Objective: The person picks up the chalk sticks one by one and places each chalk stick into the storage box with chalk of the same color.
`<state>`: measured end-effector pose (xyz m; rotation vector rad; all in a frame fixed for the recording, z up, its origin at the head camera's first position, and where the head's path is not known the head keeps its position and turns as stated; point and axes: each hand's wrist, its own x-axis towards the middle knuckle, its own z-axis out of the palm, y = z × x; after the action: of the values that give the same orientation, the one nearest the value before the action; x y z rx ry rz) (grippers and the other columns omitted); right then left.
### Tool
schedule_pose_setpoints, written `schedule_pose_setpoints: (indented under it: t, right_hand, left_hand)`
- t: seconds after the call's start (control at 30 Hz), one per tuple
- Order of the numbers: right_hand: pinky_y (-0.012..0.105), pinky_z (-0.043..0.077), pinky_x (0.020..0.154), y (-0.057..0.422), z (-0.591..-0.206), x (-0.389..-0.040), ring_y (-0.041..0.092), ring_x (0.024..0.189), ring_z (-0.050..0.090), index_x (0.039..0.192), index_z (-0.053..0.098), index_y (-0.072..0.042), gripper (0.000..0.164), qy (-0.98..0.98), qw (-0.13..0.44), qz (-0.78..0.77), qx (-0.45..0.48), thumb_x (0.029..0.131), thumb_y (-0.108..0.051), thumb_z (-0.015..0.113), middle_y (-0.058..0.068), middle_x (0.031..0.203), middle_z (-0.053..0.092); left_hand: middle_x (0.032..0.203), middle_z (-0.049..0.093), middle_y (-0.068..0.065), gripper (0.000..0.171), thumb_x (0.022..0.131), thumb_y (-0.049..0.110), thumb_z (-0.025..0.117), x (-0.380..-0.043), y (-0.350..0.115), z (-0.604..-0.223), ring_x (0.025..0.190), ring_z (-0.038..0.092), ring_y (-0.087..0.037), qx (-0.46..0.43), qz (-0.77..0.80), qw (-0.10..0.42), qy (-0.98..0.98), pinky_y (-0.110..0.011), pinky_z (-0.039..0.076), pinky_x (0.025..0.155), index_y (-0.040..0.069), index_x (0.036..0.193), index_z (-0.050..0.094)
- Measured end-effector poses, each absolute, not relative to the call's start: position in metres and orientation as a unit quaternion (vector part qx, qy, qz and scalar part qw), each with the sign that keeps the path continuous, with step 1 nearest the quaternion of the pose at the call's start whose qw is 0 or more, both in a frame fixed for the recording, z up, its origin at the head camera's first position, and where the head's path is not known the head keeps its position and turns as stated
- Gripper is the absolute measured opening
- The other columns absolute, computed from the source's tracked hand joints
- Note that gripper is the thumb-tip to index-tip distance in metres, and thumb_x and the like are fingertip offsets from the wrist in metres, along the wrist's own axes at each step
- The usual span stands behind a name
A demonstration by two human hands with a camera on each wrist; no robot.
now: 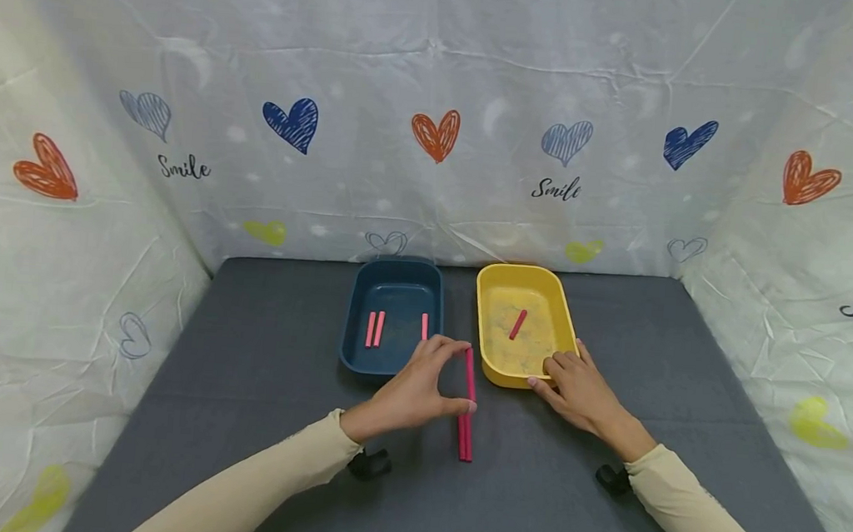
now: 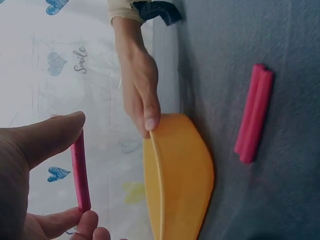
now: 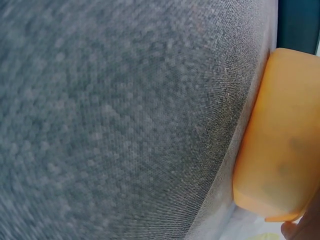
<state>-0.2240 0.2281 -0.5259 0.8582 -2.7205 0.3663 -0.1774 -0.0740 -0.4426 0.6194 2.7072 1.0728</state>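
Observation:
My left hand (image 1: 413,388) pinches a dark pink stick (image 2: 80,170) by its two ends, between thumb and fingertips. The stick is held up above the table. Below it, two more dark pink sticks (image 2: 255,114) lie side by side on the cloth. My right hand (image 1: 580,392) grips the near right corner of the yellow tray (image 1: 503,295), thumb outside and fingers curled over the rim. One dark red stick (image 1: 518,324) lies inside that tray. In the right wrist view, only a bit of the hand shows beside the tray wall (image 3: 280,135).
A dark blue tray (image 1: 401,296) stands left of the yellow one, holding light pink sticks (image 1: 370,328); my left hand partly covers its near right corner. Grey cloth (image 1: 262,353) covers the table. A white printed curtain (image 1: 368,53) rises behind and at both sides.

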Motion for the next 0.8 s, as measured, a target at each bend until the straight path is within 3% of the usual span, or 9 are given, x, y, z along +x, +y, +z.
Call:
schedule_pose_setpoints:
  t: [0.33, 0.6, 0.8]
  right_hand:
    - [0.063, 0.023, 0.116, 0.228, -0.527, -0.224, 0.020, 0.078, 0.055, 0.081, 0.051, -0.019, 0.029, -0.939, 0.127, 0.125, 0.295, 0.098, -0.042, 0.057, -0.004, 0.073, 0.047]
    - [0.062, 0.024, 0.116, 0.230, -0.527, -0.224, 0.020, 0.079, 0.055, 0.084, 0.052, -0.018, 0.028, -0.939, 0.126, 0.118, 0.298, 0.098, -0.042, 0.057, -0.003, 0.076, 0.049]
    - [0.063, 0.025, 0.115, 0.230, -0.528, -0.225, 0.020, 0.080, 0.056, 0.084, 0.052, -0.017, 0.029, -0.936, 0.137, 0.116, 0.301, 0.098, -0.042, 0.056, -0.002, 0.077, 0.051]
  left_hand:
    - [0.136, 0.044, -0.009, 0.081, 0.079, 0.037, 0.082, -0.205, -0.063, -0.444, 0.126, 0.047, -0.032, 0.213, 0.395, 0.068, 0.891, -0.049, 0.048, 0.103, 0.016, 0.147, 0.042]
    - [0.133, 0.044, -0.007, 0.081, 0.080, 0.037, 0.081, -0.226, -0.051, -0.445, 0.126, 0.047, -0.027, 0.223, 0.402, 0.058, 0.886, -0.044, 0.049, 0.101, 0.013, 0.147, 0.041]
    - [0.135, 0.044, -0.009, 0.081, 0.082, 0.036, 0.079, -0.240, -0.040, -0.441, 0.127, 0.046, -0.032, 0.249, 0.407, 0.052, 0.877, -0.043, 0.050, 0.098, 0.013, 0.148, 0.040]
